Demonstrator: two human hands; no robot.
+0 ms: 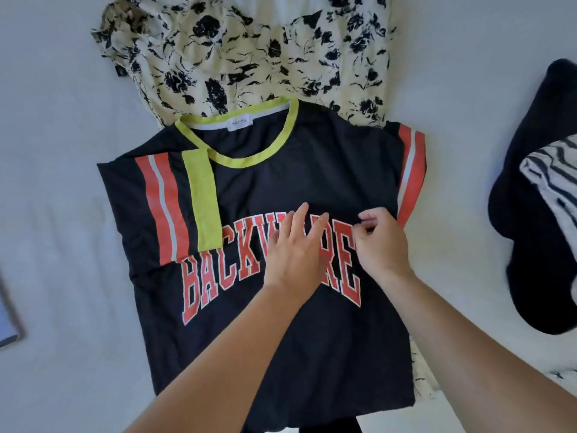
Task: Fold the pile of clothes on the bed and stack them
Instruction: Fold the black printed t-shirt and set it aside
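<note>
A black T-shirt [281, 345] with red lettering, red sleeve stripes and a lime collar lies spread flat on the bed, front up. Its left sleeve is folded inward over the chest. My left hand [295, 254] rests flat on the lettering, fingers apart. My right hand [382, 242] is just to its right, fingers curled and pinching the black fabric near the right sleeve. A cream floral garment [249, 51] lies under and beyond the T-shirt.
A dark navy garment [530, 214] with a striped white piece [552, 179] on it sits at the right edge. The white bed sheet [62, 214] surrounds everything. A framed flat object [7, 320] shows at the left edge.
</note>
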